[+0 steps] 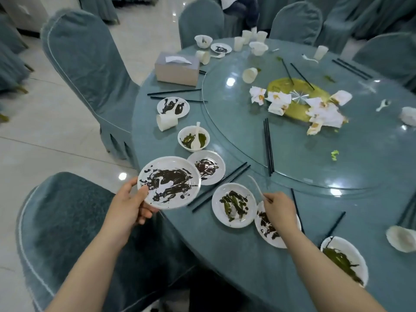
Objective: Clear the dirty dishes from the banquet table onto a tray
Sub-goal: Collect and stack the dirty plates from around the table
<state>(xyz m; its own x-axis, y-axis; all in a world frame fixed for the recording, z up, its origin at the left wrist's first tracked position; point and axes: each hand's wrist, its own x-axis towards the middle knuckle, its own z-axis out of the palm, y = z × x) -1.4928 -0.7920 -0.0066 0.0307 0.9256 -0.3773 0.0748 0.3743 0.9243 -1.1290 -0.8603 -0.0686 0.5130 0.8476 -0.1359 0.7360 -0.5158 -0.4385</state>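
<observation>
My left hand (130, 204) grips a white plate smeared with dark sauce (169, 182), lifted at the table's near-left edge. My right hand (280, 209) pinches a thin white plastic spoon (256, 186) above another dark-smeared plate (265, 230). Between the hands lies a plate with green smears (234, 204). Beyond the held plate sit a small dark-smeared plate (208, 167) and a white bowl with a spoon in it (193, 138). A further green-smeared plate (344, 260) lies at the near right. No tray is in view.
The round teal table (225, 255) carries a glass turntable (315, 154) with crumpled napkins (319, 109), black chopsticks (268, 147), tipped paper cups (166, 122) and a tissue box (177, 68). Covered chairs (85, 64) stand to the left and close in front of me.
</observation>
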